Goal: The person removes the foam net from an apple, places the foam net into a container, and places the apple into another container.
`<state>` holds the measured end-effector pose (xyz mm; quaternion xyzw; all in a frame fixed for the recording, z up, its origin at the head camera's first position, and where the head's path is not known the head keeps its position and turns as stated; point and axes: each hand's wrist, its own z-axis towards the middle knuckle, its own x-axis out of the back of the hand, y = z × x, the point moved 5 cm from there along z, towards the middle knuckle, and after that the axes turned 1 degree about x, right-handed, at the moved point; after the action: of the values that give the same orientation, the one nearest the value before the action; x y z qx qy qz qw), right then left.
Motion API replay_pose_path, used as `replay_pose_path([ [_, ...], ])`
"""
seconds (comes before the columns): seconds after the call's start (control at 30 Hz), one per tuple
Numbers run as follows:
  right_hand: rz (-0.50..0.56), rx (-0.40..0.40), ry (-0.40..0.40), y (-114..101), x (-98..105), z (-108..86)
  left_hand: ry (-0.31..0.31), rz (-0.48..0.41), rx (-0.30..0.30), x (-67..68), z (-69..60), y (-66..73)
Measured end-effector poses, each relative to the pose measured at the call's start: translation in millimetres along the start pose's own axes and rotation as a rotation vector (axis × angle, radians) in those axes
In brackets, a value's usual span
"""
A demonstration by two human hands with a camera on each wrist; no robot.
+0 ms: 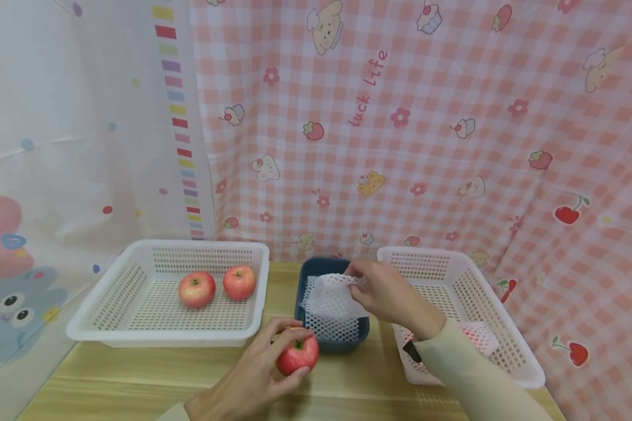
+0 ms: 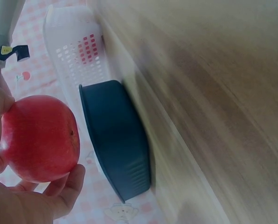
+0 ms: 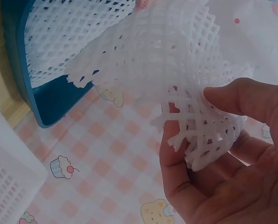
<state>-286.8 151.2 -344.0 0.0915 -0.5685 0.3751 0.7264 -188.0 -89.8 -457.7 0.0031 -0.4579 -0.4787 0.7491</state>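
— Left of left hand [image 1: 257, 363]?
— White basket [image 1: 174, 335], two apples [image 1: 197, 290].
— In that hand?
— Red apple [image 1: 301, 355], clamped.
— Ahead, right of grip?
— Blue tray [image 1: 337, 347], foam nets [image 1: 339, 332].
— Pinched in right hand [image 1: 384, 292], over tray?
— White net [image 1: 333, 297].
— Right thereof?
— Second basket [image 1: 505, 318], netted red fruit [image 1: 480, 337].

Left hand [image 1: 263, 365]: near, at centre, fingers curled in a grip, thumb opposed on the near side. Right hand [image 1: 387, 292]: farther off, to the right, thumb and fingers pinching. Right forearm [image 1: 479, 374]: pale-sleeved, slanting in from near right. Left wrist [image 1: 200, 404]: bare.
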Motion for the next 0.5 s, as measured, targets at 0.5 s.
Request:
replay_pose_path([
  [0.5, -0.008, -0.173, 0.003, 26.4, -10.7, 47.2, 0.002, -0.008, -0.008, -3.9, -0.4, 2.6],
])
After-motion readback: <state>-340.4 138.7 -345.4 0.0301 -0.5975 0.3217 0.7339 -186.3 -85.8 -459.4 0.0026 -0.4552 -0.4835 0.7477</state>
